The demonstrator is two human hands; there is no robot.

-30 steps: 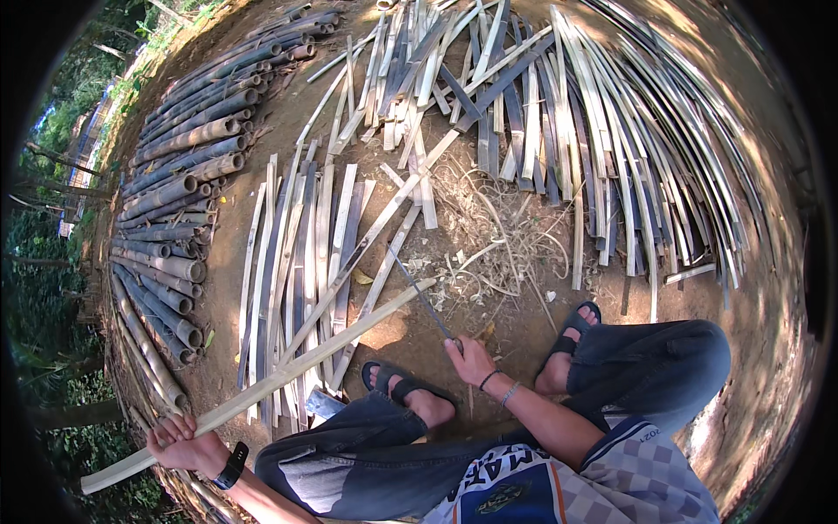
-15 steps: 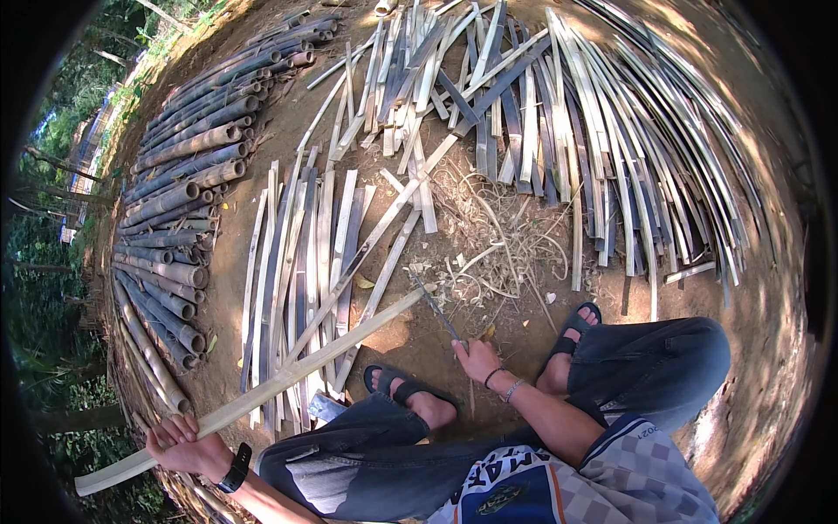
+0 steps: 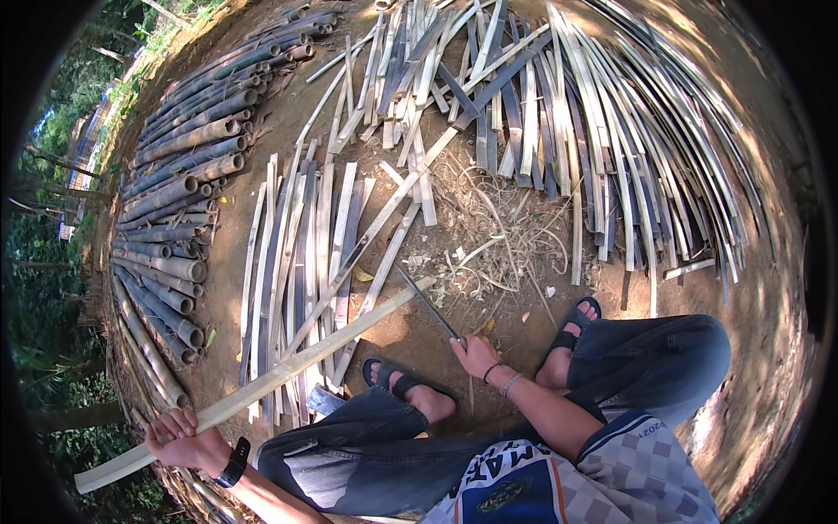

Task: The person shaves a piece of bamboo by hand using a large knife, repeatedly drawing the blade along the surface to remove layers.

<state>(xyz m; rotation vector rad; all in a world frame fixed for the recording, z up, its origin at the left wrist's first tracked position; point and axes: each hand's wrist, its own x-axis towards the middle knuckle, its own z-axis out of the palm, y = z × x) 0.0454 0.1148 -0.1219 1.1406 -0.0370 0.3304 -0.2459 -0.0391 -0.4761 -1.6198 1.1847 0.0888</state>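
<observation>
My left hand (image 3: 188,441) is closed around a long pale bamboo strip (image 3: 297,360) close to its lower left end. The strip slants up to the right across my left leg, its far end over the bare ground. In my right hand (image 3: 478,356), closed at its handle, is a long dark knife (image 3: 425,299). Its blade points up and left, crossing the strip near the far end. My fingers hide the knife's handle.
Split bamboo strips lie in a pile (image 3: 292,253) left of centre and a bigger spread (image 3: 611,157) at the far right. Dark whole bamboo poles (image 3: 188,205) are stacked at the left. Curly shavings (image 3: 506,236) litter the ground beyond my sandalled feet.
The knife has moved up and left, its blade now across the strip rather than at its tip. The strip's far end has risen slightly; my left hand has hardly moved.
</observation>
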